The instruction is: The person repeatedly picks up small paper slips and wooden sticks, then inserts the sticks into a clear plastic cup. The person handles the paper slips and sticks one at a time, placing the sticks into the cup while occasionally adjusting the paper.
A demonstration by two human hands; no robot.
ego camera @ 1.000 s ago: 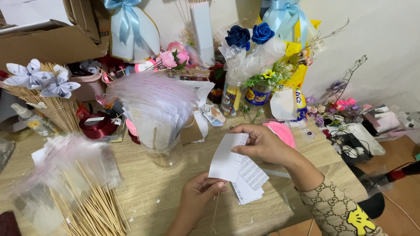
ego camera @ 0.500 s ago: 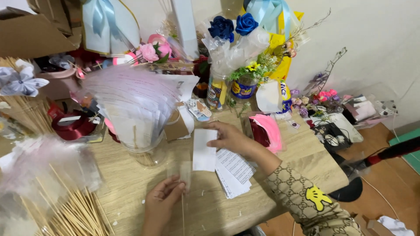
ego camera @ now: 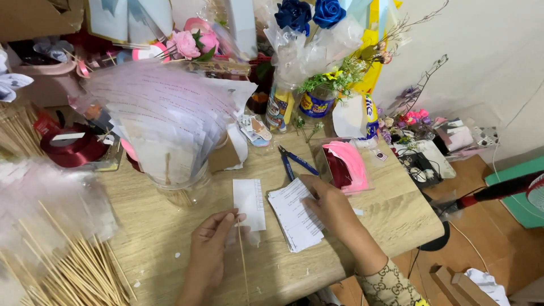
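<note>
Our left hand (ego camera: 212, 241) now pinches a thin wooden skewer (ego camera: 242, 260) against a small white paper slip (ego camera: 250, 203), lowered near the wooden table's (ego camera: 391, 215) front edge; our right hand (ego camera: 328, 201) rests flat on the white paper stack (ego camera: 294, 218), holding nothing.

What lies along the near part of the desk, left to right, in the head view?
Pile of thin wooden skewers → left hand pinching a skewer → single white paper slip → stack of white paper slips → right hand resting on it.
</note>
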